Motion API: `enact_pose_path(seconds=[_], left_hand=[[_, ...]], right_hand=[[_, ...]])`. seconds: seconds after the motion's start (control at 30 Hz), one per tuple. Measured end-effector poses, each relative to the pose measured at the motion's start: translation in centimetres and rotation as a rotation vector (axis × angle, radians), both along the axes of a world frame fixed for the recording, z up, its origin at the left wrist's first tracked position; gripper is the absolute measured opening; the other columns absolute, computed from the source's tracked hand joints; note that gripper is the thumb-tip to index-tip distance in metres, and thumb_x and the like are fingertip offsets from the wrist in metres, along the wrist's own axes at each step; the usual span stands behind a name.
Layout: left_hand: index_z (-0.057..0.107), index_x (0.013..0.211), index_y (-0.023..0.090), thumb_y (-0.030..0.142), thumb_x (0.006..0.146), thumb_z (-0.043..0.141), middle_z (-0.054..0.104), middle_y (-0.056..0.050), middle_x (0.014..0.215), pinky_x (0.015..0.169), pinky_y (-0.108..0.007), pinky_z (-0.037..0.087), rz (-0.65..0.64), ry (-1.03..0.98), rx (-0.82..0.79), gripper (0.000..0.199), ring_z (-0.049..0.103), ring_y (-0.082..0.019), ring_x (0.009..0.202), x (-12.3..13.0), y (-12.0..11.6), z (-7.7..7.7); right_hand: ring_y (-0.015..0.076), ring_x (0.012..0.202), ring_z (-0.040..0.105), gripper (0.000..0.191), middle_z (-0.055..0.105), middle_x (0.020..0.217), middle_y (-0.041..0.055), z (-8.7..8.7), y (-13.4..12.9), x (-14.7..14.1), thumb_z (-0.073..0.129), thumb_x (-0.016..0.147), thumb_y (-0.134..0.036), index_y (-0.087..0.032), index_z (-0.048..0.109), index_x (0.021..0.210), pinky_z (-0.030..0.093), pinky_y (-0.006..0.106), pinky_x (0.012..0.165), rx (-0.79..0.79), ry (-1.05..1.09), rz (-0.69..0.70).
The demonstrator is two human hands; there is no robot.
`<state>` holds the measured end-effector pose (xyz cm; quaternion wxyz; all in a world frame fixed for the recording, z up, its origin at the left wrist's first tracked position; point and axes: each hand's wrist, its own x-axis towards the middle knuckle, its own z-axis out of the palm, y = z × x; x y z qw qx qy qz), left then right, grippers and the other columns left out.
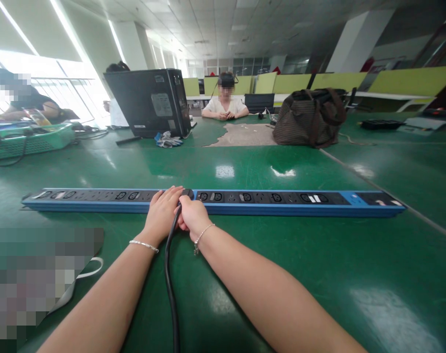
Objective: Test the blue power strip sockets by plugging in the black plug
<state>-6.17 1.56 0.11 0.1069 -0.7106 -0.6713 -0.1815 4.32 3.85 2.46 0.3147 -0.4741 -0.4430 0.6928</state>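
A long blue power strip [300, 210] with a row of black sockets lies across the green table in front of me. My left hand [165, 208] rests on the strip near its middle, its fingers stretched over the top. Close beside it, my right hand [194, 212] is closed on a black plug [187, 192] at the sockets. From the plug a thick black cable [170, 274] runs down between my forearms towards me. My fingers cover part of the plug, so I cannot tell how deep it sits in the socket.
Beyond the strip stand a black computer case [149, 100] and a brown bag [307, 117], with a glove [167, 140] near the case. A green basket [35, 142] sits at the left. A person [225, 100] sits across the table [281, 274]; another person [27, 98] is at far left.
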Motion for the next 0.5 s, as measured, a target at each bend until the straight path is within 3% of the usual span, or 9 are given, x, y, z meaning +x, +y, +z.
enact_pose_path(seconds=[0.13, 0.33, 0.5], left_hand=[[0.051, 0.130, 0.020, 0.023, 0.082, 0.038, 0.053, -0.010, 0.137, 0.109, -0.043, 0.029, -0.006, -0.004, 0.022, 0.050, 0.046, -0.023, 0.129, -0.2, 0.1, -0.3], [0.054, 0.126, 0.019, 0.024, 0.085, 0.036, 0.055, -0.010, 0.135, 0.109, -0.044, 0.029, -0.005, -0.031, 0.036, 0.046, 0.046, -0.023, 0.129, -0.1, 0.2, -0.4], [0.061, 0.113, 0.018, 0.027, 0.082, 0.043, 0.061, -0.012, 0.128, 0.109, -0.044, 0.031, -0.013, -0.201, 0.073, 0.038, 0.050, -0.026, 0.125, -0.6, 0.3, -0.8]], right_hand=[[0.0094, 0.024, 0.036, 0.039, 0.040, 0.030, -0.0035, -0.5, 0.2, -0.3, 0.043, 0.086, -0.031, -0.017, 0.052, 0.051, 0.031, 0.020, 0.027, 0.039, -0.015, -0.013], [0.0108, 0.033, 0.045, 0.045, 0.048, 0.039, -0.0014, -2.8, 0.5, -0.5, 0.041, 0.090, -0.042, -0.019, 0.056, 0.054, 0.036, 0.020, 0.036, 0.291, -0.115, 0.001], [0.0124, 0.050, 0.053, 0.043, 0.054, 0.050, -0.0005, -1.8, -0.8, 0.1, 0.042, 0.091, -0.043, -0.020, 0.056, 0.057, 0.040, 0.021, 0.051, 0.606, -0.199, 0.026]])
